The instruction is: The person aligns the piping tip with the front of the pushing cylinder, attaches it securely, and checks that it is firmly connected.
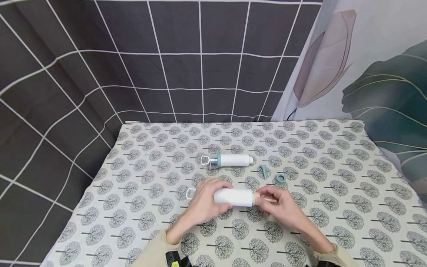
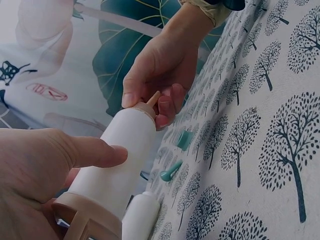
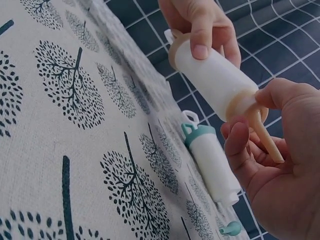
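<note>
A white piping syringe [image 1: 235, 197] with a tan collar and a white pull ring lies across both hands, over the cloth. My left hand [image 1: 204, 201] grips its barrel near the plunger end, thumb along the side, as the left wrist view shows. At the other end my right hand [image 1: 281, 206] pinches the tan ring [image 3: 244, 104] between thumb and fingers. A thin tan nozzle [image 3: 267, 140] sticks out from that ring, past the right fingers. Part of the barrel is hidden behind the left hand.
Beyond the hands lies a second white syringe [image 1: 235, 160] with a teal collar. Right of it are a teal nozzle [image 1: 263, 171] and a teal ring [image 1: 280, 178]. A tree-patterned cloth [image 1: 160, 222] covers the table. A dark gridded curtain [image 1: 180, 70] hangs behind.
</note>
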The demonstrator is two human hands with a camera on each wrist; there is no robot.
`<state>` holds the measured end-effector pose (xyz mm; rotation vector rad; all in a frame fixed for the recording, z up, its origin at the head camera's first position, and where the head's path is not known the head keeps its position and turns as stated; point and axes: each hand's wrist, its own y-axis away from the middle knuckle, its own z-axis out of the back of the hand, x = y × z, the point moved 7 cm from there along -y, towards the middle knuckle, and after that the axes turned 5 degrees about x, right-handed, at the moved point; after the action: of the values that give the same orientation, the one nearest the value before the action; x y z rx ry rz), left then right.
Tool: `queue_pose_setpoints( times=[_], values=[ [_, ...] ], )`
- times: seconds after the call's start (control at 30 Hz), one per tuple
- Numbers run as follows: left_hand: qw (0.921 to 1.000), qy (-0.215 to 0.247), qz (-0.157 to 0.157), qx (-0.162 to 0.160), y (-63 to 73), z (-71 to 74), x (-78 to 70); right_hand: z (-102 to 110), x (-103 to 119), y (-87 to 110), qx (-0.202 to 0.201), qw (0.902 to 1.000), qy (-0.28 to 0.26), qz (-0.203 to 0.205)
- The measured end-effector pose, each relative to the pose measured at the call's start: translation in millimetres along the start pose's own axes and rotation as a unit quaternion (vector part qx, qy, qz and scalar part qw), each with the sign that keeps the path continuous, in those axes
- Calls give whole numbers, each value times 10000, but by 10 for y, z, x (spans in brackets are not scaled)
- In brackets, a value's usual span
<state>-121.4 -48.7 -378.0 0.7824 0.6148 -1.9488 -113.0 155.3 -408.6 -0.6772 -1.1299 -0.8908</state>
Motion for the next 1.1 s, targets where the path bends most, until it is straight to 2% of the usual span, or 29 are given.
queue_pose_setpoints(
  times=[0.4, 0.7, 1.1],
  values=[
    [10000, -9, 4, -20, -3, 4, -12, -32, -21, -28, 281, 9993, -168, 169],
    [10000, 42, -49, 41, -3, 2, -16, -31, -61, -15, 328, 9994, -133, -34],
    [10000, 32, 1, 25, 3, -1, -19, -5, -6, -26, -164, 9989, -209, 375]
  ],
)
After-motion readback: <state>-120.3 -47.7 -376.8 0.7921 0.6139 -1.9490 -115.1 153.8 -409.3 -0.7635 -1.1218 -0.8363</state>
